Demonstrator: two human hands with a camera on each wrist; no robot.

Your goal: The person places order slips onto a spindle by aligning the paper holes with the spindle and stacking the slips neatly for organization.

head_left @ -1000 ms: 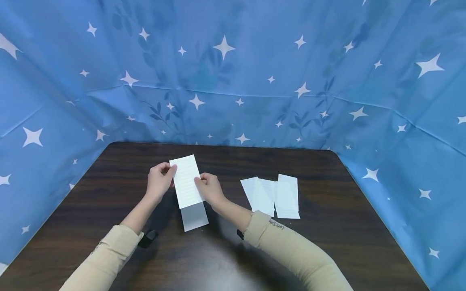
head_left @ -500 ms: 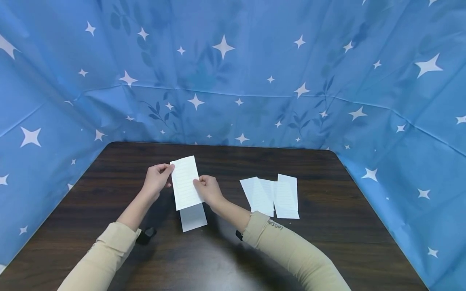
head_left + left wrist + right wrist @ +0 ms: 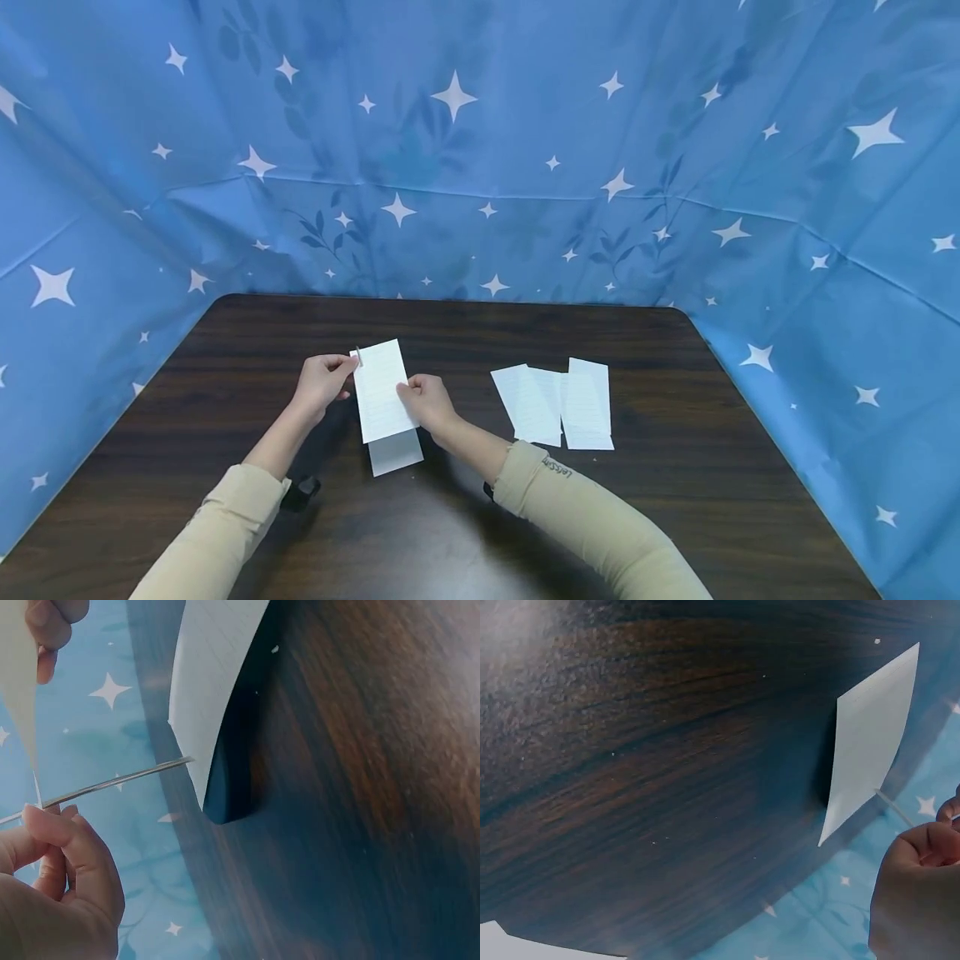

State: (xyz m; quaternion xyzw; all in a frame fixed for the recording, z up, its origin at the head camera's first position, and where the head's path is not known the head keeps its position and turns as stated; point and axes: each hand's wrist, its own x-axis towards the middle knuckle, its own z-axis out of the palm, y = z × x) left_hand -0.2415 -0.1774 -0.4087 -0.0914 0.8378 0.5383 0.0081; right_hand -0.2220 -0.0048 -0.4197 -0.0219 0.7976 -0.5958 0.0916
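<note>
My right hand (image 3: 430,402) pinches the right edge of a white lined paper slip (image 3: 382,383), held up at a slant. My left hand (image 3: 321,383) pinches a thin metal strip (image 3: 124,778) at the slip's upper left corner. The strip's short upper end shows in the head view; in the left wrist view the slip's corner comes down to my left fingertips. The strip's other end reaches the edge of a second paper slip (image 3: 217,675). In the head view this second slip (image 3: 396,452) lies below the first, partly hidden by it.
Several white paper slips (image 3: 551,404) lie overlapping to the right on the dark wood table (image 3: 675,500). A blue curtain with white stars (image 3: 480,150) hangs behind the table. Dark bands with small black devices (image 3: 300,493) sit at the wrists.
Both hands and the upper slip have moved slightly down, covering more of the lower slip. The end of the metal strip now shows at the slip's top left corner.
</note>
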